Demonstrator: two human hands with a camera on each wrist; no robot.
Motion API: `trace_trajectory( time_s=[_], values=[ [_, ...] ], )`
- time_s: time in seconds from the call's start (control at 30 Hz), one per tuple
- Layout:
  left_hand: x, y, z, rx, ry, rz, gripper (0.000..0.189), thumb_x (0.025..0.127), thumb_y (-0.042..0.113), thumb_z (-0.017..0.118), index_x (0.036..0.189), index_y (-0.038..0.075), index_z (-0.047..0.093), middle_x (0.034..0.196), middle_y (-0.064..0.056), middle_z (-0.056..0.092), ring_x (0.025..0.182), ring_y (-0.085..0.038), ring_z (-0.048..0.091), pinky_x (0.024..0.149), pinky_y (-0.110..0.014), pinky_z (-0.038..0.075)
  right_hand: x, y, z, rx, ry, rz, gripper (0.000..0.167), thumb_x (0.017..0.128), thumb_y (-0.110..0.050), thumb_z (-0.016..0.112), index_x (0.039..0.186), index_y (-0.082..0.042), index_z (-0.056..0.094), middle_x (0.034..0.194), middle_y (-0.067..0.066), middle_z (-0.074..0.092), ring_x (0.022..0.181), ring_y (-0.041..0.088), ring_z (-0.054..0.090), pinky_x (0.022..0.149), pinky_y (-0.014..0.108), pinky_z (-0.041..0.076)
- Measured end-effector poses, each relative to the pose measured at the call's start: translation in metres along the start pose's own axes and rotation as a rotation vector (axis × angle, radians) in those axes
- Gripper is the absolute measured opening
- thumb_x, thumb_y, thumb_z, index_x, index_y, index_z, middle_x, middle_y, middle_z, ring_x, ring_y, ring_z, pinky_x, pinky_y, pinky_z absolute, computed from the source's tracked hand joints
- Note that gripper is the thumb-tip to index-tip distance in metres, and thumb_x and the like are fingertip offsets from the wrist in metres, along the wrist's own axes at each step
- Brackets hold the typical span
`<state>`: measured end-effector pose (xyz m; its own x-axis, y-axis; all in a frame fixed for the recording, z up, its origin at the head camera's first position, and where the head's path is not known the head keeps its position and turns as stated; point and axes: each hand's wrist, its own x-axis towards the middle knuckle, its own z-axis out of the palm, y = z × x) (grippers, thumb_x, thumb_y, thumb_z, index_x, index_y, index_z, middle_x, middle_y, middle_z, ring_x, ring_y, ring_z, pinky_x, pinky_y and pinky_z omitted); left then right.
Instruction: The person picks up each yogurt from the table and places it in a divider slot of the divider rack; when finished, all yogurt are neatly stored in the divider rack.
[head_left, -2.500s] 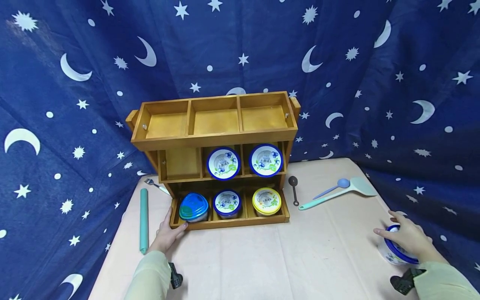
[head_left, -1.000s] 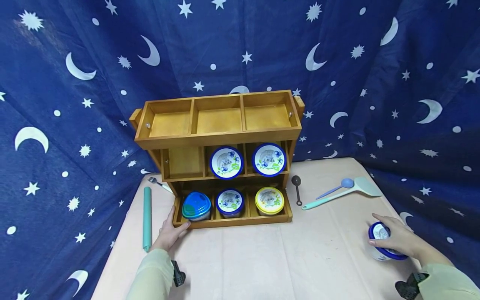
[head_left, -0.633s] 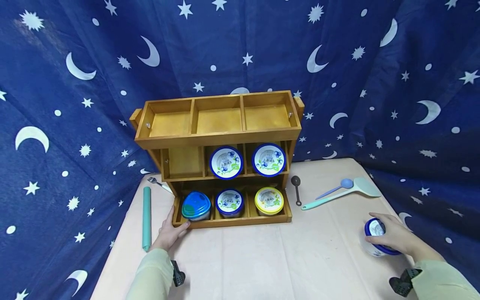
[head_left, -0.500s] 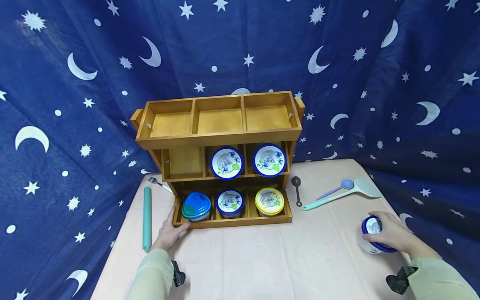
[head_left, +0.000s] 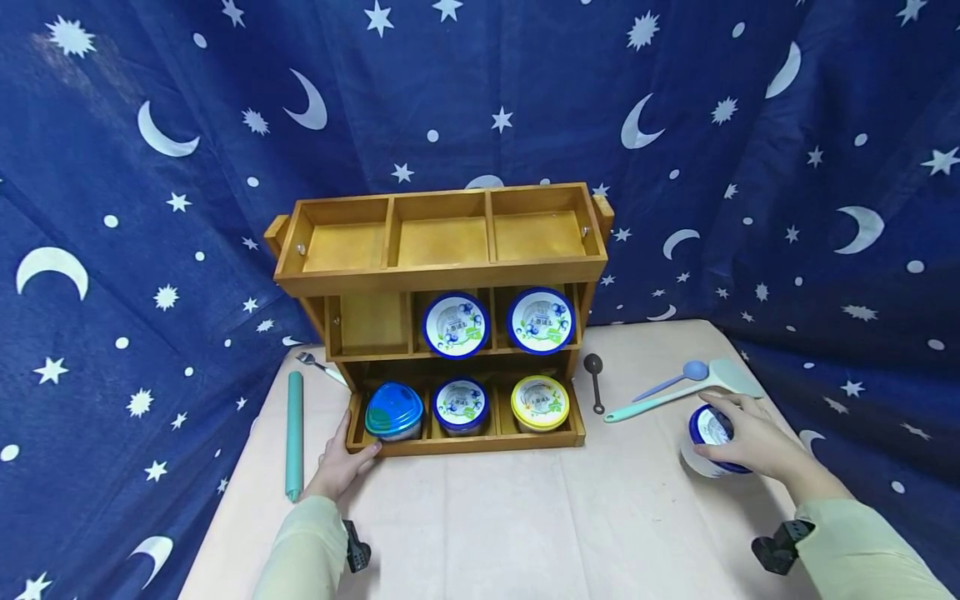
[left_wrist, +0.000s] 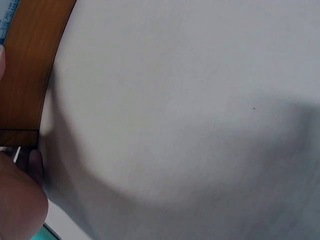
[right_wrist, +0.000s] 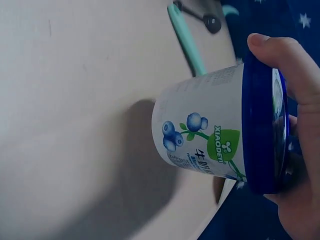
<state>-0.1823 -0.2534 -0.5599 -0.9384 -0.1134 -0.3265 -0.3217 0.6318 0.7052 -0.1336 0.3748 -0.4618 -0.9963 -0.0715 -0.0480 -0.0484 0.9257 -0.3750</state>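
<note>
My right hand [head_left: 757, 442] grips a white tub with a blue lid [right_wrist: 200, 125] from above, thumb and fingers spread across the lid's rim. Blueberries are printed on the tub's side, and its shadow falls on the table beside it in the right wrist view. At the lower left corner of a three-tier wooden shelf [head_left: 442, 279], my left hand [head_left: 337, 468] holds the bottom tray, thumb on its front edge and fingers along its side. That tray carries a blue-lidded triangular container [head_left: 393, 411], a round blue-lidded tub [head_left: 461, 404] and a yellow-lidded tub [head_left: 540, 402].
Two blue-lidded tubs, one in the middle [head_left: 456, 325] and one at right [head_left: 541, 321], stand on the middle tier. A dark spoon [head_left: 595, 379], blue spoon [head_left: 695, 370] and mint spatula [head_left: 675, 393] lie right; a fork [head_left: 318, 367] and teal roll [head_left: 294, 433] lie left.
My right hand has taken hold of the tub at the far right and carried it left and away from me, near the spatula. My left hand stays at the shelf corner.
</note>
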Motion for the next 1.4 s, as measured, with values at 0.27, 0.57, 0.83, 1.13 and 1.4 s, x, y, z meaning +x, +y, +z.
trace_trajectory(
  time_s=[0.27,0.57,0.83,1.13,1.4],
  values=[
    [0.0,-0.003,0.0,0.0,-0.003,0.009,0.106,0.078,0.06,0.064,0.151,0.026,-0.005,0.148,-0.03,0.011,0.127,-0.054,0.015,0.1,-0.068,0.018,0.012,-0.03,-0.004,0.01,0.036,-0.113,0.091,0.065,-0.043,0.081,0.136,-0.001,0.042,0.132,0.028,0.034,0.113,0.047,0.04,0.081,0.064,0.04],
    [0.002,-0.003,0.001,-0.01,0.008,0.0,0.104,0.079,0.058,0.064,0.152,0.025,-0.003,0.148,-0.03,0.012,0.127,-0.052,0.016,0.102,-0.067,0.017,0.018,-0.059,-0.007,0.041,0.06,-0.186,0.086,0.064,-0.038,0.083,0.132,-0.002,0.047,0.129,0.028,0.032,0.112,0.048,0.04,0.08,0.061,0.042],
    [0.001,-0.003,0.001,0.017,0.012,0.01,0.106,0.078,0.061,0.063,0.152,0.022,-0.003,0.147,-0.031,0.013,0.126,-0.054,0.017,0.101,-0.067,0.019,0.023,-0.084,-0.01,0.042,0.167,-0.4,0.078,0.06,-0.032,0.084,0.126,-0.003,0.055,0.124,0.019,0.046,0.111,0.039,0.044,0.084,0.053,0.04],
    [0.0,-0.002,0.001,0.021,0.015,0.015,0.106,0.079,0.059,0.063,0.152,0.02,-0.002,0.146,-0.032,0.014,0.125,-0.054,0.018,0.101,-0.067,0.019,0.025,-0.111,-0.019,0.095,0.126,-0.386,0.081,0.059,-0.032,0.085,0.129,-0.005,0.052,0.136,0.025,0.03,0.118,0.045,0.037,0.087,0.061,0.038],
    [-0.002,-0.001,0.0,0.016,0.009,0.02,0.106,0.079,0.06,0.062,0.152,0.021,-0.004,0.147,-0.032,0.012,0.125,-0.054,0.016,0.101,-0.067,0.018,0.025,-0.137,-0.026,0.084,0.101,-0.415,0.084,0.06,-0.039,0.084,0.131,-0.01,0.052,0.131,0.019,0.038,0.114,0.039,0.043,0.086,0.056,0.041]
  ],
)
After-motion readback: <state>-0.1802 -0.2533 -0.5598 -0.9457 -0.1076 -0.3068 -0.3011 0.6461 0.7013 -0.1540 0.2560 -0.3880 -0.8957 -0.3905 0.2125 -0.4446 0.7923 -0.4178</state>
